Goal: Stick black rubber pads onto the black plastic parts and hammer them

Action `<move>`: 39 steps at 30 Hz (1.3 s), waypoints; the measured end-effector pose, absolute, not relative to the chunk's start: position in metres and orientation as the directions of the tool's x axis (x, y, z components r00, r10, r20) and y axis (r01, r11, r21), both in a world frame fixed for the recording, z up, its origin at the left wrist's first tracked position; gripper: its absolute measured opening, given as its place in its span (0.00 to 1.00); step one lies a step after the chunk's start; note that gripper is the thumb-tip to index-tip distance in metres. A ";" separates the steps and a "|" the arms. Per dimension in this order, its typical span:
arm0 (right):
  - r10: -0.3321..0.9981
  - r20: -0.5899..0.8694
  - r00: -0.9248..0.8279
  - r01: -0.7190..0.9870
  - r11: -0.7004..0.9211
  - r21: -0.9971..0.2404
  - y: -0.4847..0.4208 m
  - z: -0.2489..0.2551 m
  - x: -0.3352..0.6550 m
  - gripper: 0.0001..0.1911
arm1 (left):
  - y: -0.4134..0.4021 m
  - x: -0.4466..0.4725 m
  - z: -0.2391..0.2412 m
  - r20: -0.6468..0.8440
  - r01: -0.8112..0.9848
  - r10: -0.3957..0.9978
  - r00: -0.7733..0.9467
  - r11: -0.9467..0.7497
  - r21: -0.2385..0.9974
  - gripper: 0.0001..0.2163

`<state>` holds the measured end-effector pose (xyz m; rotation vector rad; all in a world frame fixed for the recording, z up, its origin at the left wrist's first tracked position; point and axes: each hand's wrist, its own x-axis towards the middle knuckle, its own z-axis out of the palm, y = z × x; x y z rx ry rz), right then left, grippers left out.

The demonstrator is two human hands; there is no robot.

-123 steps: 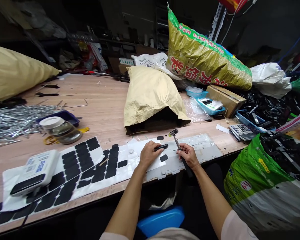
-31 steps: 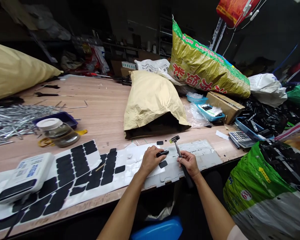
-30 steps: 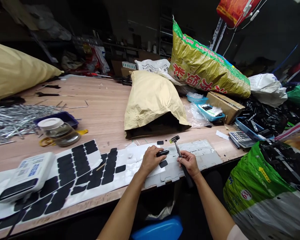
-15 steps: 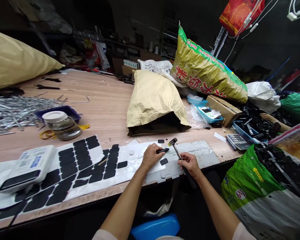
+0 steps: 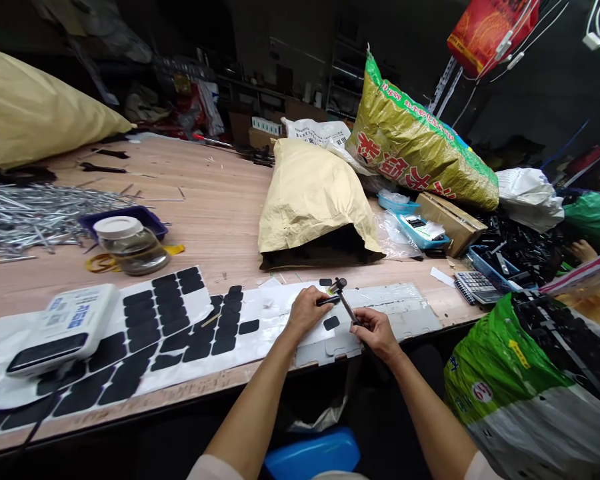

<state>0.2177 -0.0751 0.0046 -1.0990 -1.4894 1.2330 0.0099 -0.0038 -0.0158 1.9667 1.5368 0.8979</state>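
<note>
My left hand (image 5: 306,311) pinches a slim black part (image 5: 329,301) over the white sheet, its far end pointing right. My right hand (image 5: 376,333) is closed round the dark grip of a small hammer (image 5: 349,311). The hammer's head, with a yellowish face on its left, is just above the free end of the black part; I cannot tell whether they touch. Below the hands lie a grey-white board (image 5: 405,310) and a loose black rounded pad (image 5: 331,323). Sheets of black pads (image 5: 170,303) spread to the left.
An open paper sack (image 5: 315,193) stands behind my hands. On the left are a lidded jar (image 5: 130,247), metal rods (image 5: 25,220) and a white device (image 5: 63,327). A calculator (image 5: 477,285) and a green-white bag of black parts (image 5: 510,380) are at right, near another person's hand (image 5: 583,251).
The hammer head has dropped closer to the black part, and my right hand has shifted slightly left. The other person's hand has moved back to the right. The view has turned slightly.
</note>
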 end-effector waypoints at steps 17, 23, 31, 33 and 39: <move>0.997 0.054 -0.063 -0.116 0.047 -0.992 -0.061 -0.009 0.227 0.15 | -0.040 0.007 0.010 0.282 0.455 0.947 0.157 -0.323 0.830 0.11; 0.995 0.060 -0.086 -0.095 0.052 -0.994 -0.063 -0.009 0.227 0.15 | -0.149 0.004 0.015 0.051 0.367 0.856 0.515 -0.273 0.889 0.16; 0.993 0.077 -0.087 -0.106 0.067 -0.992 -0.065 -0.006 0.226 0.16 | -0.171 -0.004 -0.080 -0.437 0.814 0.884 0.166 0.127 0.567 0.15; 0.993 0.081 -0.087 -0.106 0.072 -0.992 -0.066 -0.006 0.226 0.16 | -0.167 -0.006 -0.088 -0.515 0.860 0.852 0.095 0.190 0.473 0.16; 0.992 0.085 -0.090 -0.083 0.077 -0.994 -0.067 -0.008 0.226 0.17 | -0.166 -0.006 -0.020 -0.418 0.661 0.744 0.520 -0.041 0.749 0.15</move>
